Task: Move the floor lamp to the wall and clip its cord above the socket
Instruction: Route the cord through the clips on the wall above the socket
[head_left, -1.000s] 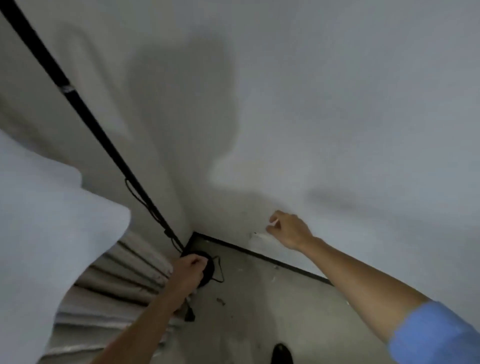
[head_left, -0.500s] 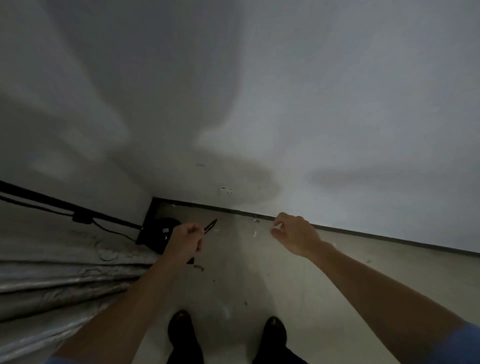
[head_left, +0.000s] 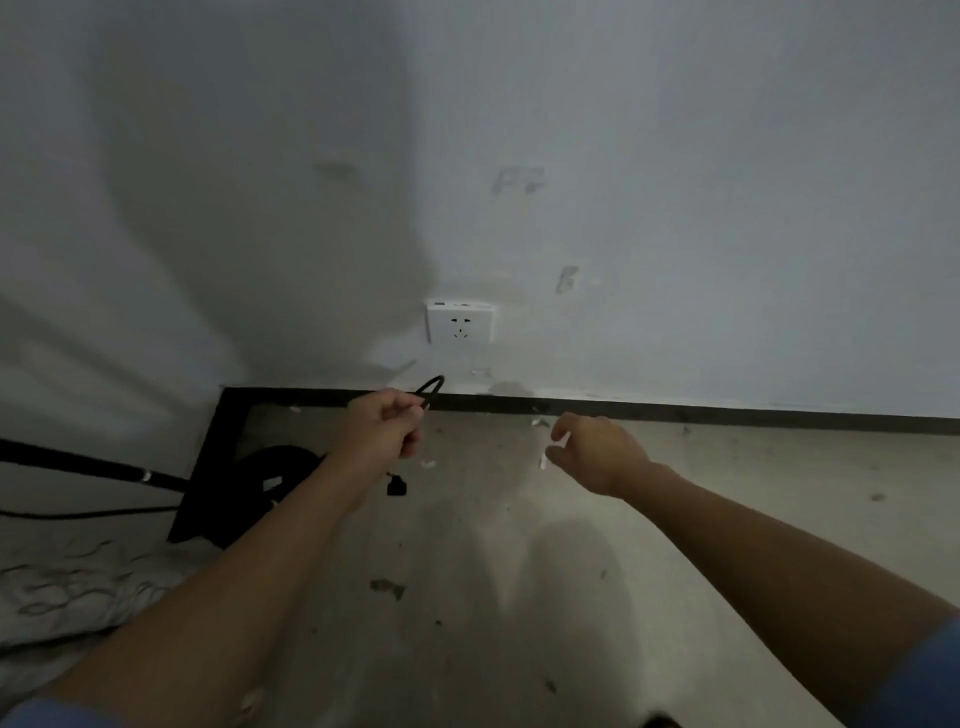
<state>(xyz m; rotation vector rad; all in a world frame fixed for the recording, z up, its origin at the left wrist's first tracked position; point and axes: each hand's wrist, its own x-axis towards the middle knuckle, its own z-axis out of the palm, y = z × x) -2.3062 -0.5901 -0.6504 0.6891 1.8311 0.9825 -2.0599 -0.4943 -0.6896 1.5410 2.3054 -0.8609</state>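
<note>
A white wall socket (head_left: 460, 323) sits low on the wall, just above the black skirting. My left hand (head_left: 383, 427) is closed around a loop of the black lamp cord (head_left: 432, 389), held below and left of the socket. The cord's black plug (head_left: 396, 487) hangs under that hand. My right hand (head_left: 592, 453) pinches a small white clip (head_left: 551, 451) to the right, below the socket. The lamp's round black base (head_left: 275, 470) stands in the corner, and its black pole (head_left: 83, 463) leans off to the left edge.
Black skirting (head_left: 727, 411) runs along the foot of the wall. The grey concrete floor (head_left: 493, 597) carries small bits of white debris (head_left: 427, 463) and dark stains. A crumpled pale sheet (head_left: 67, 587) lies at the lower left.
The view has swung toward the wall, bringing the socket close and central. My left hand has lifted the cord loop up toward the socket. My right hand has kept the white clip.
</note>
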